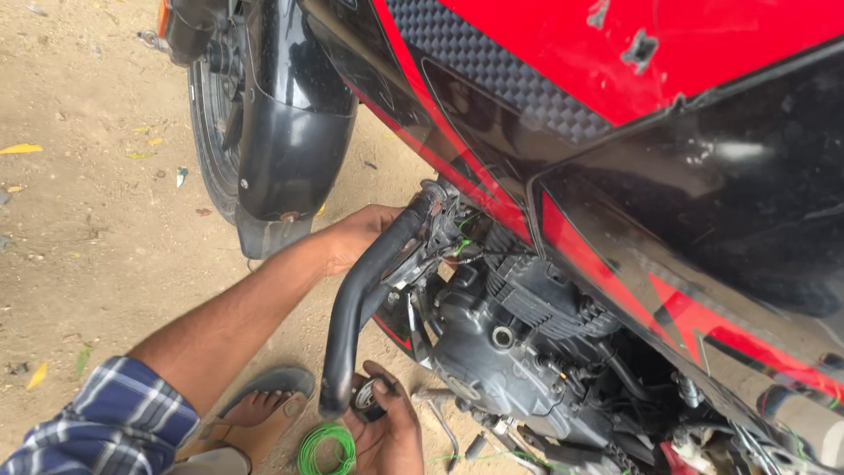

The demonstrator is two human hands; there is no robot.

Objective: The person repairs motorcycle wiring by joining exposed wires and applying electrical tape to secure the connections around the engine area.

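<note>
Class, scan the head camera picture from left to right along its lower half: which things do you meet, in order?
Checked sleeve → sandalled foot → coil of green wire → right hand → black engine block → red and black fairing.

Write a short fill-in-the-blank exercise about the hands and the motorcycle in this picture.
1. The left hand reaches behind the upper end of the black ____ pipe.
2. A coil of ____ wire lies by the right hand.
3. The motorcycle's fairing is black and ____.
4. The front wheel stands on bare ____ ground.

Missing words: exhaust; green; red; sandy
</note>
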